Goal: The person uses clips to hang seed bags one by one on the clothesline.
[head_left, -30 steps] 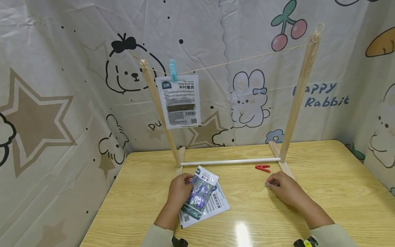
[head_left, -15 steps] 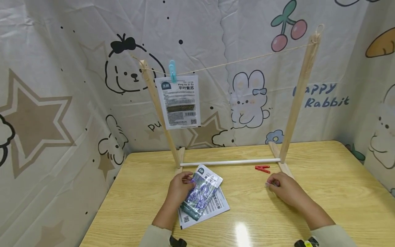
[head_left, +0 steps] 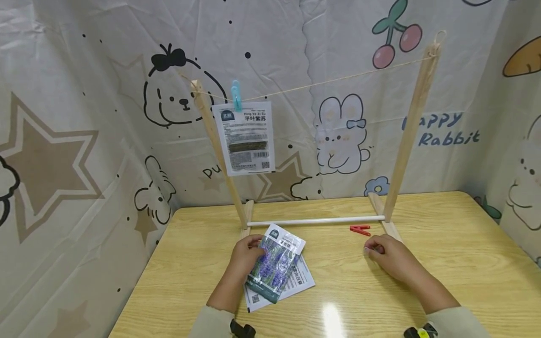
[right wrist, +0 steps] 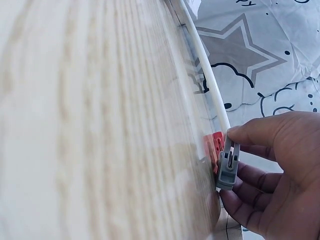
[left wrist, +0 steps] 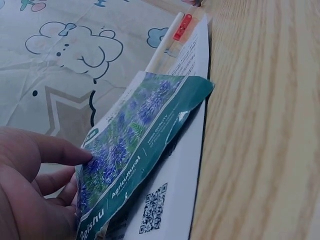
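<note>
My left hand (head_left: 247,256) pinches a seed packet (left wrist: 127,132) with purple flowers and a green bottom band by its left edge, thumb on the front. Under it a second packet (head_left: 302,279), white with print and a QR code, lies on the table. On the right, my right hand (head_left: 386,253) holds a grey clothespin (right wrist: 228,167) between thumb and fingers, low over the tabletop. A red clothespin (head_left: 360,230) lies just beyond that hand. A white printed packet (head_left: 247,136) hangs from the string under a blue clothespin (head_left: 236,96).
Two wooden posts, left (head_left: 220,150) and right (head_left: 412,131), carry a thin string (head_left: 334,82) between their tops. A white rod (head_left: 317,220) joins their feet on the wooden table (head_left: 338,300). A patterned cloth (head_left: 279,56) hangs behind.
The purple-flower packet has tilted in my left hand, its top shifting slightly right and its front turning more to the view. My right hand stays nearly still with the clothespin.
</note>
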The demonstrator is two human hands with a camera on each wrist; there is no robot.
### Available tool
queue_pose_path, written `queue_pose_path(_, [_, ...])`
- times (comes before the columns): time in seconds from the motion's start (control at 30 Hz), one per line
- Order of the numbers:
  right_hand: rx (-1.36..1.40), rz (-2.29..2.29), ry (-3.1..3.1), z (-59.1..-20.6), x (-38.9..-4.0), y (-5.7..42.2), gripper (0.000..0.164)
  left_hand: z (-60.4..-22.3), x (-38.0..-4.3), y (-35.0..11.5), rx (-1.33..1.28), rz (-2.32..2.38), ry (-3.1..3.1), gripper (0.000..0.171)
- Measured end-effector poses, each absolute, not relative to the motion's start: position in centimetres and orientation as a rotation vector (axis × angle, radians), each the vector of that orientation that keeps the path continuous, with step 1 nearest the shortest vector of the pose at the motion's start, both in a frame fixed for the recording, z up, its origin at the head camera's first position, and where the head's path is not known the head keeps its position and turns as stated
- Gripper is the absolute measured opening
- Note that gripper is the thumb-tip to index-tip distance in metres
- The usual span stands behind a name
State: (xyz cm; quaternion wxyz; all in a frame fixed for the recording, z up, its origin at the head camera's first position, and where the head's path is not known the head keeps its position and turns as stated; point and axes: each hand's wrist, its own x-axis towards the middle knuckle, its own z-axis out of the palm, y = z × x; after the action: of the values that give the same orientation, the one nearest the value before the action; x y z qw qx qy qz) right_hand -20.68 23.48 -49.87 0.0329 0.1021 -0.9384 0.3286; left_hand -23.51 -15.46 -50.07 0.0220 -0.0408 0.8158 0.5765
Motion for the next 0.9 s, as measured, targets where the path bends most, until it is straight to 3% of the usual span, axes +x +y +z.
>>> queue_pose_path(0.33, [0.333,1.011,-2.874,-49.90,-20.96,23.50,0.012,-49.85,-23.53,-15.47,-0.138,1.805,2.510,0.031])
queue_pose_path(0.9, [0.278,1.078,-2.948,-49.56,-20.99,23.67,0.018,-49.43,-23.43,-15.41,-0.160,1.909,2.372,0.032])
